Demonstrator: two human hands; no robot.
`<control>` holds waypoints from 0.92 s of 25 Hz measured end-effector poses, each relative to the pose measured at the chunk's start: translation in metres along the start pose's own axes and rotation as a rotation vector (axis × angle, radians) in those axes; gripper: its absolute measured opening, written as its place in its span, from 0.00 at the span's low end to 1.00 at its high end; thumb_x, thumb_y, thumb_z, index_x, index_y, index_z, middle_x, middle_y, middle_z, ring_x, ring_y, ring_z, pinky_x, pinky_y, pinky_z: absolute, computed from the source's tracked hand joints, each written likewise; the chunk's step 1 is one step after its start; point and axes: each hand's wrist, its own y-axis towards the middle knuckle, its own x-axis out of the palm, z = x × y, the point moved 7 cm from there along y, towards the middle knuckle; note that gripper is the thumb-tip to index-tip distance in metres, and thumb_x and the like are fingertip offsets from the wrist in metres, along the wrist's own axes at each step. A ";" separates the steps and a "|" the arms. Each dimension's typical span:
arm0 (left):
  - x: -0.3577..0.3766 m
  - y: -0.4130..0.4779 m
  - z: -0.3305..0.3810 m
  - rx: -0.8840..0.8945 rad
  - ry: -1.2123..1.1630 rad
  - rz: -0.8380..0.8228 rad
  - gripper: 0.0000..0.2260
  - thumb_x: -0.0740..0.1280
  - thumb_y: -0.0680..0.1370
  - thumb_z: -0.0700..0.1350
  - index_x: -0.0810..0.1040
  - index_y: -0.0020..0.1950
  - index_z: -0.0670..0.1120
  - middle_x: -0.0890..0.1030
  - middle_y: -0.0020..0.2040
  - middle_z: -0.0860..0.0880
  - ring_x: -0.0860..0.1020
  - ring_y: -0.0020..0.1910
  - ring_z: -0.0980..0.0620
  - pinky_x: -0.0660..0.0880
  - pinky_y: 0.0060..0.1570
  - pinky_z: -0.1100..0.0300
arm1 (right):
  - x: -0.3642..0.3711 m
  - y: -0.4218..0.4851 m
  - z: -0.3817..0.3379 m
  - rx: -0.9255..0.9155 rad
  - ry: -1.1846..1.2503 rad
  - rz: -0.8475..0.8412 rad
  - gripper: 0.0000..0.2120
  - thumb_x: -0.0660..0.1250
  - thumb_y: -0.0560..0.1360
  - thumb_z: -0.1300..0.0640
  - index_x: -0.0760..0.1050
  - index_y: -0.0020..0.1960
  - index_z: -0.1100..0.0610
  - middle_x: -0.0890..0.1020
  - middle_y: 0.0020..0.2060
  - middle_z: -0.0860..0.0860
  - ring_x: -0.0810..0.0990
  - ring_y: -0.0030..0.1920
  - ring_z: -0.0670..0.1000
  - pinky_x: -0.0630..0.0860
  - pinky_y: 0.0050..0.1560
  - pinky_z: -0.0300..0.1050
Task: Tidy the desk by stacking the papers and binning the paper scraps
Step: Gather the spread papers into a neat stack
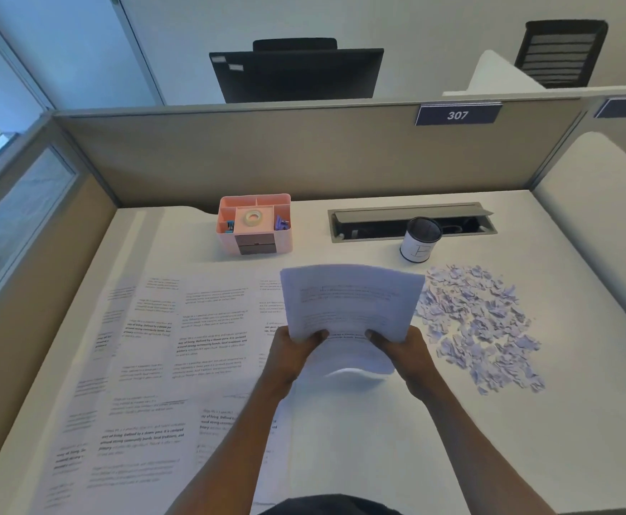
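Head view: my left hand (296,347) and right hand (404,351) each grip the sheaf of papers (352,302) above the tabletop (564,421), probably to square its edges; paper scraps (478,321) lie heaped rightward, near the small bin (420,239).

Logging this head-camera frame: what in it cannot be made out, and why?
Head view only.
1. Held stack of papers: the print is motion-blurred and the sheet count is unclear.
2. Left hand and right hand: fingers hidden behind the stack; only thumbs show.
3. White can: dark inside, contents unseen.
4. Loose sheets: overlapping and cut by the bottom edge, so uncountable.
5. Pink organiser: side-compartment items too small to name.
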 end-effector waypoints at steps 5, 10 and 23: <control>-0.009 -0.016 -0.012 -0.031 0.015 0.025 0.15 0.80 0.76 0.43 0.85 0.62 0.46 0.89 0.54 0.52 0.88 0.53 0.51 0.85 0.51 0.55 | -0.005 -0.003 0.019 0.065 -0.112 -0.128 0.10 0.71 0.79 0.55 0.83 0.59 0.55 0.87 0.53 0.50 0.87 0.51 0.54 0.84 0.53 0.57; -0.053 -0.042 -0.055 -0.054 0.071 0.317 0.08 0.76 0.78 0.36 0.85 0.57 0.42 0.89 0.49 0.44 0.88 0.51 0.42 0.86 0.52 0.44 | -0.012 -0.009 0.066 0.188 -0.158 -0.098 0.10 0.73 0.78 0.56 0.83 0.58 0.57 0.88 0.51 0.52 0.88 0.47 0.56 0.84 0.52 0.61; -0.123 -0.036 -0.105 -0.068 0.972 0.467 0.32 0.71 0.83 0.52 0.64 0.84 0.46 0.61 0.86 0.48 0.56 0.86 0.48 0.53 0.84 0.47 | -0.018 -0.018 0.103 0.268 -0.021 0.029 0.11 0.72 0.78 0.59 0.81 0.60 0.57 0.87 0.53 0.52 0.87 0.51 0.57 0.83 0.53 0.59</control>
